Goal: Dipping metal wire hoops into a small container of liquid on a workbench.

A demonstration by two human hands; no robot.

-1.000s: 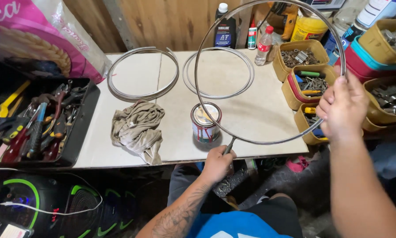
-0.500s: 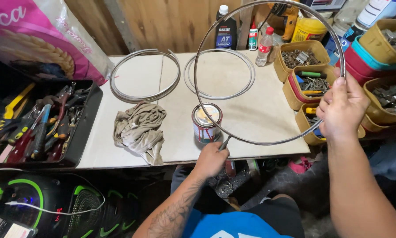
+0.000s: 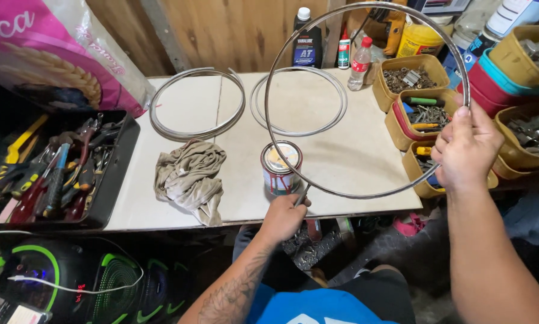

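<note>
Right hand clenched the metal hoop; left hand gripped a brush (mostly hidden) beside my paint tin, which I judged a swinging hoop could topple.

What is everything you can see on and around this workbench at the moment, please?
metal ring: 1, silver, held upright over the table.
metal hoops: 2 sets, silver, flat on the table's far side.
paint tin: 1, open, near the front edge.
brush: 1, thin, only partly visible in the left hand.
rag: 1, beige, crumpled left of the tin.
table: 1, pale board top.
tool tray: 1, black, left, full of pliers and screwdrivers.
hardware tubs: several, yellow and red, right, holding screws and bolts.
bottles: several, back edge by the wooden wall.
sack: 1, pink, upper left.
left hand: by the tin, gripping the brush.
right hand: gripping the ring's right side.
</note>
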